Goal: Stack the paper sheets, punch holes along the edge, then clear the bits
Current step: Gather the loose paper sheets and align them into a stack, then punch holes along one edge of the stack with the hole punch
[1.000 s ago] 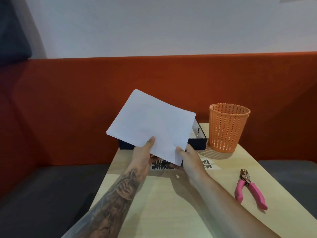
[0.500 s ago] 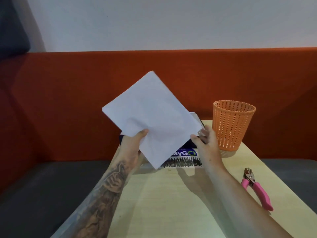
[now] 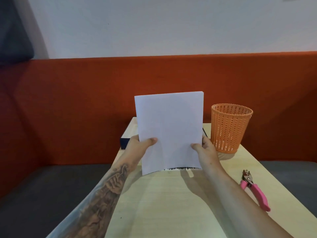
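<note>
Paper sheets (image 3: 169, 131) stand upright over the far middle of the table (image 3: 171, 203), pinched between my two hands. My left hand (image 3: 139, 146) grips the left edge, thumb on front, fingers behind. My right hand (image 3: 205, 149) grips the right edge likewise. Near the table's right edge lies the pink punch (image 3: 255, 190), with the orange basket (image 3: 229, 127) at the far right corner.

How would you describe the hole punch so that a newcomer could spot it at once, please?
Start at the pale wooden table in front of the orange-red bench, and find the orange mesh basket at its far right. Nearer the person, along the right edge, lies the hole punch: plier-shaped, metal jaws, the only thing with pink handles.
</note>
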Demonstrator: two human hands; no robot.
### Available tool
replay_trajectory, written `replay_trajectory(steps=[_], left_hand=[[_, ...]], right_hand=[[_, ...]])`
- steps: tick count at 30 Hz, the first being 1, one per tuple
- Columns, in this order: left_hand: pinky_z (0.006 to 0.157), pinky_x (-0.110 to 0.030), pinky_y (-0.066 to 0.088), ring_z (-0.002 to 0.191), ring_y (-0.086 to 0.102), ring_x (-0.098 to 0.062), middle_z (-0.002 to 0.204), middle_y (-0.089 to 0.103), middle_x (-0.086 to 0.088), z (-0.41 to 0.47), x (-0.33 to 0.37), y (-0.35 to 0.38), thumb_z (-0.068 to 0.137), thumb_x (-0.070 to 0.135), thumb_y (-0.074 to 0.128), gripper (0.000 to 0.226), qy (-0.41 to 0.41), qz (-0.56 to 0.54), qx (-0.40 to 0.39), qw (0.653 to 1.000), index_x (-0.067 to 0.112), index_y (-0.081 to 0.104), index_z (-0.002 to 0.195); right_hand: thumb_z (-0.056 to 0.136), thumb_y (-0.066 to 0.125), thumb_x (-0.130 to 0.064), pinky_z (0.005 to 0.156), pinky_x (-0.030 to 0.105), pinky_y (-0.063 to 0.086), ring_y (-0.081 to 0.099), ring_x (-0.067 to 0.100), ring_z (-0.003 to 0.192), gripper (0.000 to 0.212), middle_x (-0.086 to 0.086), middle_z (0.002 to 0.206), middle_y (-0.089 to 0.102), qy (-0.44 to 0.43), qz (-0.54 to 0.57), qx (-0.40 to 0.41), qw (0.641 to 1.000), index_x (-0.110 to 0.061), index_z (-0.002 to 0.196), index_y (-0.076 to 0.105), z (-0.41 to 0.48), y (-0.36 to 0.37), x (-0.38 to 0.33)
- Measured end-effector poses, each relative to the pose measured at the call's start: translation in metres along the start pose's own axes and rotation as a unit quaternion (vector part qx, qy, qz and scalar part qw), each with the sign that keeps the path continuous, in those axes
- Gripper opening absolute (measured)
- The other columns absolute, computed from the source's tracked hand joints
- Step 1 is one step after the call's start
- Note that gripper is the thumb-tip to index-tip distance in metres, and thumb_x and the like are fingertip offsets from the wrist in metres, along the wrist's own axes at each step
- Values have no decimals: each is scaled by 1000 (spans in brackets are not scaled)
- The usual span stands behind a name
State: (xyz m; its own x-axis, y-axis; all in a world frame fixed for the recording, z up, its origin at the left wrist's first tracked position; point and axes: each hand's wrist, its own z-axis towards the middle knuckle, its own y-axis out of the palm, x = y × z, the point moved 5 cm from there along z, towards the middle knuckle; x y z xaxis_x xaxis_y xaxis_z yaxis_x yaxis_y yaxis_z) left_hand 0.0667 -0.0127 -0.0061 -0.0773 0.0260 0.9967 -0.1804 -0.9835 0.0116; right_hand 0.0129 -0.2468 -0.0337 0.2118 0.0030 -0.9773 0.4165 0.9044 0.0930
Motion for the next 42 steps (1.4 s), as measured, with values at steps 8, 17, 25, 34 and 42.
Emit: replay_trajectory(steps=[8,17,25,34,42], left_hand=[[97,-44,56,104,73,-21,109,78,0,2,-14,2,90,20,76,19,-25,-9,-4,1000,18,71,108],[90,-39,59,96,76,-22,104,79,-3,7,-21,0,88,27,78,22,-30,33,-9,999,15,72,105],[68,-33,54,82,68,-20,97,72,-4,9,-48,-10,90,29,75,25,-29,7,120,992,10,66,104],[70,-35,54,95,68,-23,106,71,-4,13,-58,-16,87,33,78,50,-33,7,138,990,4,59,124],[92,-51,56,103,68,-28,114,70,-6,9,-56,-19,82,39,81,63,-51,1,141,989,6,54,129]], right_hand=[[95,56,0,83,33,55,72,13,99,34,-8,105,77,-11,-42,-5,999,-28,107,68,-2,-1,-10],[98,55,-4,72,22,53,71,8,98,33,-11,109,74,-29,-135,-53,989,-31,116,64,-7,-4,-26],[96,54,-46,98,42,48,50,25,129,51,-2,146,51,-7,-642,-52,765,-25,142,51,-49,-67,-28],[101,46,-24,88,40,47,48,27,123,31,0,133,55,35,-722,-53,689,-23,131,54,-60,-96,-6],[93,53,-59,89,41,50,53,25,119,56,-2,132,58,-1,-672,-13,740,-25,137,51,-62,-110,-1]])
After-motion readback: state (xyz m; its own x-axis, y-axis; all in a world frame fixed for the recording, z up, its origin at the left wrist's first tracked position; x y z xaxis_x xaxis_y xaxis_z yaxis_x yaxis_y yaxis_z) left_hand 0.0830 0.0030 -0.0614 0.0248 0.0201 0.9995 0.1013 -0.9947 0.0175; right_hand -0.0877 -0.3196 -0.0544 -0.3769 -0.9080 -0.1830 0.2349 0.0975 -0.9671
